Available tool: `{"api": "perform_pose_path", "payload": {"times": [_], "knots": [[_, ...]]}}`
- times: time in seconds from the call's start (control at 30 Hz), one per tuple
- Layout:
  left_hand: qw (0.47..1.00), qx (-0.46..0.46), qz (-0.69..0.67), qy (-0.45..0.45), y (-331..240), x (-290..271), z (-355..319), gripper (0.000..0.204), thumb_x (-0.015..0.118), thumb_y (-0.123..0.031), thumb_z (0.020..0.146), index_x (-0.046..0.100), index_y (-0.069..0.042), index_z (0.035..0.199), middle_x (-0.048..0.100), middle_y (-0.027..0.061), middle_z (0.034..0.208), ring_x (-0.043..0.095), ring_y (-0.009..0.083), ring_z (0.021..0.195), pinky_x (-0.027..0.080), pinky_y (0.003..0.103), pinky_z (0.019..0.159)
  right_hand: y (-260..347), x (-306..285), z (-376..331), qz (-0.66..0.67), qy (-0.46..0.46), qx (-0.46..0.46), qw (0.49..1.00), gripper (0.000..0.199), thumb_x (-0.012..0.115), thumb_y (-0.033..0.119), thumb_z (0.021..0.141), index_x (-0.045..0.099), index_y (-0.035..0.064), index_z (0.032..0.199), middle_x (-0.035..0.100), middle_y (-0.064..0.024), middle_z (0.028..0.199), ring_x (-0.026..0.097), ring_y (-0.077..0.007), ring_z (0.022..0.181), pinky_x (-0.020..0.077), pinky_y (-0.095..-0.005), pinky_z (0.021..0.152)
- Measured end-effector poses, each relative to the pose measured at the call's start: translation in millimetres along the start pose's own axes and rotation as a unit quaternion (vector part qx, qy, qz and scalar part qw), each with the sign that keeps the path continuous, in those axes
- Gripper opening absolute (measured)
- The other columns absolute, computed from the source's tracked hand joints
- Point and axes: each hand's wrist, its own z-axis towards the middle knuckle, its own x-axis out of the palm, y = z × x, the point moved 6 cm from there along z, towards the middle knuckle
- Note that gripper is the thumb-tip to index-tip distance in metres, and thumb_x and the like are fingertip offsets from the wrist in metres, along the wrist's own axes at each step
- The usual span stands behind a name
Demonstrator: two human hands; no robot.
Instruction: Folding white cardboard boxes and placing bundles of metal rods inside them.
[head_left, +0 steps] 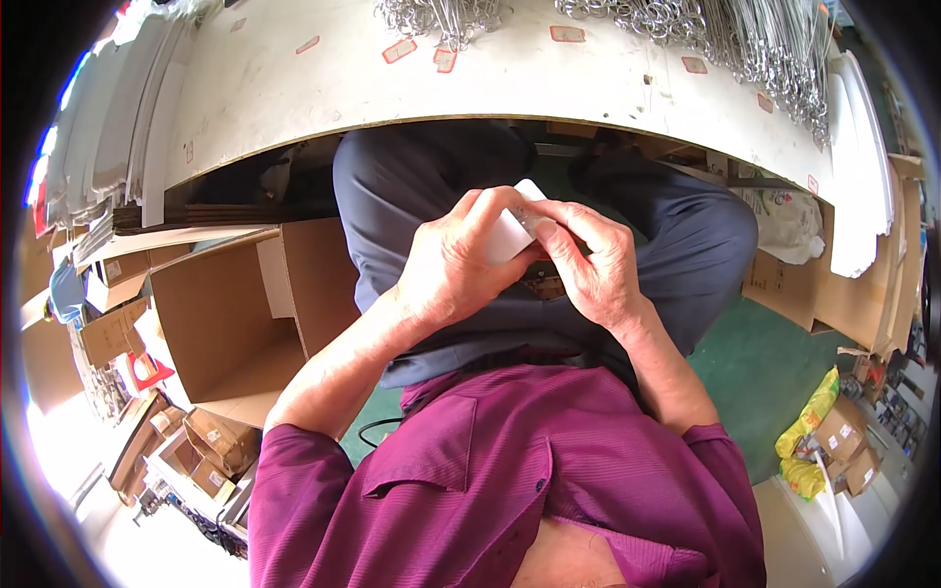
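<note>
Over my lap, my left hand (461, 265) and my right hand (593, 260) meet on one small white flat card (510, 233). The left hand wraps it from the left, with fingers curled over its top. From the right, my right hand pinches a thin silvery metal piece (529, 218) against the card's upper edge. Below the hands, a small brown patterned item (544, 286) rests on my dark trousers; what it is cannot be told.
A white worktable (490, 88) curves across the top, with heaps of metal wire hooks (755, 39) at its far edge. An open cardboard box (235, 323) stands at my left. More boxes sit lower left and right, and yellow bags (809, 421) lie on the green floor.
</note>
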Motion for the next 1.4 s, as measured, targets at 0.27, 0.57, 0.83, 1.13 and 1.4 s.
{"api": "perform_pose_path", "payload": {"times": [0.27, 0.57, 0.83, 1.13, 1.4], "knots": [[1.000, -0.020, -0.006, 0.015, -3, 3, 0, 0.064, 0.087, -0.024, 0.080, 0.048, -0.007, 0.128, 0.071, 0.0199, 0.103, 0.074, 0.0374, 0.092, 0.061, 0.042, 0.076, -13, 0, 6, 0.056, -0.015, 0.077, 0.995, 0.017, 0.072, 0.006, 0.093, 0.072, -0.0020, 0.108, 0.073, -0.0147, 0.102, 0.073, -0.0236, 0.088, 0.0576, -0.0297, 0.076], [0.999, 0.032, -0.001, 0.000, -5, 6, -1, 0.076, 0.086, -0.023, 0.079, 0.041, -0.008, 0.139, 0.070, 0.0206, 0.108, 0.073, 0.0387, 0.094, 0.062, 0.043, 0.077, -1, 1, 21, -0.025, 0.072, 0.034, 0.996, 0.013, 0.073, 0.001, 0.088, 0.074, -0.0005, 0.102, 0.071, -0.0149, 0.115, 0.072, -0.0264, 0.097, 0.0569, -0.0336, 0.085], [0.996, -0.062, 0.008, 0.062, 4, 4, -1, 0.076, 0.087, -0.021, 0.076, 0.043, -0.008, 0.137, 0.068, 0.0219, 0.111, 0.071, 0.0400, 0.100, 0.059, 0.045, 0.084, -8, -23, 24, -0.028, -0.017, -0.001, 0.999, 0.011, 0.076, 0.001, 0.086, 0.072, -0.0021, 0.096, 0.072, -0.0146, 0.108, 0.071, -0.0254, 0.096, 0.0572, -0.0341, 0.085], [0.995, -0.063, -0.009, 0.072, 7, 8, -1, 0.071, 0.087, -0.021, 0.076, 0.046, -0.007, 0.133, 0.069, 0.0219, 0.110, 0.071, 0.0401, 0.100, 0.059, 0.045, 0.083, 17, -11, 19, -0.281, 0.082, -0.189, 0.937, 0.022, 0.070, 0.000, 0.080, 0.073, 0.0023, 0.102, 0.070, -0.0114, 0.111, 0.067, -0.0313, 0.101, 0.0567, -0.0413, 0.089], [0.998, -0.042, -0.001, 0.049, 2, 6, 2, 0.070, 0.087, -0.024, 0.077, 0.047, -0.006, 0.132, 0.070, 0.0216, 0.108, 0.072, 0.0398, 0.097, 0.060, 0.045, 0.082, -1, -13, 17, -0.119, -0.002, -0.055, 0.991, 0.021, 0.072, -0.001, 0.086, 0.070, 0.0000, 0.107, 0.072, -0.0135, 0.108, 0.070, -0.0327, 0.097, 0.0577, -0.0387, 0.085]]}}
